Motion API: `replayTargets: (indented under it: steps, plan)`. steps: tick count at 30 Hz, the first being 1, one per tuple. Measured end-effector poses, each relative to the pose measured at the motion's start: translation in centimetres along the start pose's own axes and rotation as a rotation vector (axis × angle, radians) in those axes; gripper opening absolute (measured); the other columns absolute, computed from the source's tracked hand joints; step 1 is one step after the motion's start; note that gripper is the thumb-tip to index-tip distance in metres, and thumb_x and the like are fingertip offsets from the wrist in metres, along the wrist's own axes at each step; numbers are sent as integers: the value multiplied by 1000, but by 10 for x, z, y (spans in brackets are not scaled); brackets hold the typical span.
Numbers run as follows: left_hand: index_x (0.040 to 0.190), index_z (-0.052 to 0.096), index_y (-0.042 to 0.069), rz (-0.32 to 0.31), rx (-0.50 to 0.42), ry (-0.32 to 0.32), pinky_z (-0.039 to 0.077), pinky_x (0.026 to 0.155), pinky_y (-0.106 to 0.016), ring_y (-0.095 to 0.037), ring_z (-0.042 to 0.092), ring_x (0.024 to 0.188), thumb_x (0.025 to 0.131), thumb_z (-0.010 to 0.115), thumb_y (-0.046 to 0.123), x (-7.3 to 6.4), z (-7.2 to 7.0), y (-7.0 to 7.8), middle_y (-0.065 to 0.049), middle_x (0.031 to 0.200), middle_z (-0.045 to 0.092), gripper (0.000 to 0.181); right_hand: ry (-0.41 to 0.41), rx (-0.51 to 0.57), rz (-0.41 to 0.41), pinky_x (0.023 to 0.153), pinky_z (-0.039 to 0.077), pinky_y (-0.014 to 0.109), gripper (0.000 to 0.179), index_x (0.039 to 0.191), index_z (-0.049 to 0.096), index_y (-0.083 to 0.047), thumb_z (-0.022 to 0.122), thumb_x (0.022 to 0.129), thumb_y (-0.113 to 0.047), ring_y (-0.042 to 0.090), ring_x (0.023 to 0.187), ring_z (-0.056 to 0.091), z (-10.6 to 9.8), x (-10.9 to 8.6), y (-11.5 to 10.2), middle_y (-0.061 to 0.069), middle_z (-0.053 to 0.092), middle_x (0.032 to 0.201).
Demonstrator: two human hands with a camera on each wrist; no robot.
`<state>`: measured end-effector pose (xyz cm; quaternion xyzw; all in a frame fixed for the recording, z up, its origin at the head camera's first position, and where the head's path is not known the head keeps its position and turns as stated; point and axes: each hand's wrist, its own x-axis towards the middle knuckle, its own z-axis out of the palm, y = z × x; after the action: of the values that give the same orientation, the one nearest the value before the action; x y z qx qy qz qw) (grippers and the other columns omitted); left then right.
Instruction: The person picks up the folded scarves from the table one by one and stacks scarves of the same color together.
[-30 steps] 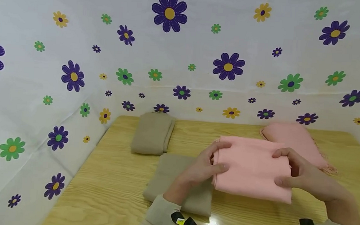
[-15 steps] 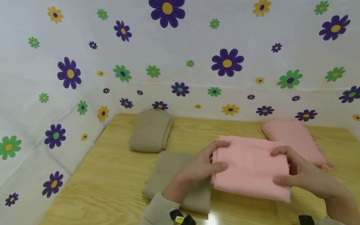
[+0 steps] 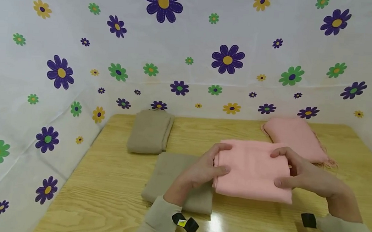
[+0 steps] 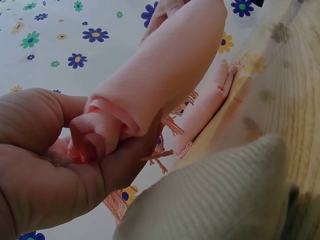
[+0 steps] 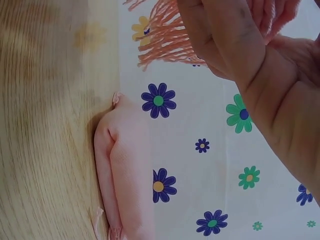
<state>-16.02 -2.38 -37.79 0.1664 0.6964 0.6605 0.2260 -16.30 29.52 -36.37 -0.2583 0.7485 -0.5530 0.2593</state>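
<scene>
A folded pink scarf [image 3: 250,169] is held up over the table between two hands. My left hand [image 3: 205,167] grips its left edge, thumb on the near face and fingers curled behind. My right hand [image 3: 307,178] pinches the right edge in the same way. Rolled-looking folds of the scarf [image 4: 155,75] show end-on in the left wrist view, fringe strands hanging beneath. Long tassels [image 5: 170,40] hang by the right hand in the right wrist view. Behind it, a second folded pink scarf [image 3: 295,137] with fringed sides lies on the table.
Two folded khaki cloths lie on the left: one far cloth [image 3: 150,131] near the back edge, one nearer cloth [image 3: 169,175] partly behind the left forearm. The wooden table [image 3: 98,185] ends at a flower-printed white curtain [image 3: 191,31] behind and at the left.
Both hands keep the same grip on the pink scarf. The whole head view has shifted, so everything sits a little further left and higher.
</scene>
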Motion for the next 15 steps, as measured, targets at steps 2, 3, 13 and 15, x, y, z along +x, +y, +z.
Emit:
replayTargets:
  steps: [2, 3, 13, 15]
  plan:
    - [150, 33, 12, -3, 14, -10, 52, 72, -29, -20, 60, 89, 95, 62, 1, 0, 1, -1, -21, 132, 43, 63, -6, -19, 9, 79, 56, 35, 57, 135, 31, -12, 67, 92, -2, 23, 101, 60, 0, 0, 1, 26, 36, 128]
    - [151, 32, 12, -6, 21, -13, 52, 73, -29, -20, 59, 91, 95, 62, 0, 0, 1, -1, -21, 134, 42, 65, -8, -32, 10, 80, 56, 34, 58, 137, 31, -12, 67, 92, -3, 22, 103, 59, 0, 0, 1, 26, 34, 131]
    - [153, 31, 11, -44, 37, -33, 51, 79, -28, -19, 57, 98, 91, 65, -2, 3, 3, -3, -20, 143, 36, 72, -7, -121, 68, 80, 54, 30, 65, 139, 30, -12, 72, 90, -10, 24, 102, 59, 1, 1, -1, 25, 40, 130]
    - [153, 32, 11, -56, 51, -25, 51, 81, -27, -19, 56, 100, 89, 68, -2, 2, 4, -4, -18, 140, 39, 74, -11, -112, 89, 80, 54, 31, 66, 140, 29, -12, 72, 90, -11, 27, 103, 59, 2, 0, 0, 26, 41, 130]
